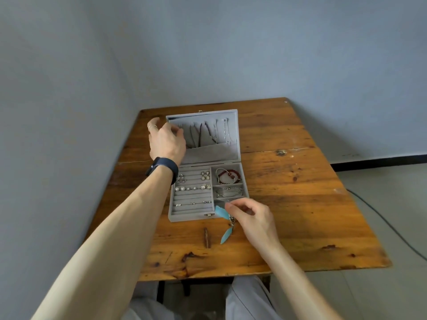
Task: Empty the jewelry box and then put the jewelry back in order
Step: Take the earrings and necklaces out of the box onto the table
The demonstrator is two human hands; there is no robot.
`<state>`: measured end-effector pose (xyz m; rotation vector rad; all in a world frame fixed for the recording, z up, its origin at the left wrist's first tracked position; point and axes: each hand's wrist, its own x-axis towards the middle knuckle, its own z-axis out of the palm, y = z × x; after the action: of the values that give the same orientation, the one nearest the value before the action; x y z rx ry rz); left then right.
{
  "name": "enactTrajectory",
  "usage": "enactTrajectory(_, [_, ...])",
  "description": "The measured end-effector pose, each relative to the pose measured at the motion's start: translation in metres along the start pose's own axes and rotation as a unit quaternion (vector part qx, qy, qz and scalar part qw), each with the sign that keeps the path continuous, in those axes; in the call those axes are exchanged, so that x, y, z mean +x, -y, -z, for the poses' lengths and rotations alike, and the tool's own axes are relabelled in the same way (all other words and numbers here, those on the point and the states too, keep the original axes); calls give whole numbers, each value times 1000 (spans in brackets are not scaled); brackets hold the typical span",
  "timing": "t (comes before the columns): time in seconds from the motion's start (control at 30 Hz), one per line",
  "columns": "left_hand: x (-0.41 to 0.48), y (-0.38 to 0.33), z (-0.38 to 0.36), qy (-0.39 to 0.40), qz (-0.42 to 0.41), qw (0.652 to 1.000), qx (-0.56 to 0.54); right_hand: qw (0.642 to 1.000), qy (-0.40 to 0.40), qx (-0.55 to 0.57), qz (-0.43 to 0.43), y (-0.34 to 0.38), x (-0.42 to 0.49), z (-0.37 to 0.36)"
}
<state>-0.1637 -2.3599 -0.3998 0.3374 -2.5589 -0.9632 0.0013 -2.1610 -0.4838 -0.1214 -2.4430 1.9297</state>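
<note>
while the wooden bench (288, 204) carries the open grey jewelry box (189, 217), the left hand (166, 140) curls its fingers round the left edge of the lid (208, 151), and the right hand (249, 215) pinches a turquoise feather earring (225, 235) at the box's front right corner.

A worn wooden surface (288, 204), knotted and cracked, is standing in a room's corner. 1 open grey jewelry box (184, 218) is sitting near its middle, lid leaning back. 1 small brown sliver (206, 237) is lying just in front, with 1 turquoise feather earring (225, 236) dangling down beside it.
</note>
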Motion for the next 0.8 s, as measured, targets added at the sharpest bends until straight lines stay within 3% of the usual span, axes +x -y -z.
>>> enactTrajectory(0.3, [18,-18,24,-25,-26,991,-129,1000,22,-3,-11,2,1,2])
enactTrajectory(0.4, [12,-20,42,-25,-6,974,-227,999,38,-4,-26,9,4,5])
enactTrajectory(0.6, [-28,-9,91,45,39,921,-385,998,63,10,12,43,0,13])
enactTrajectory(0.8, [-85,29,132,103,70,895,-429,994,78,40,58,78,-17,-3])
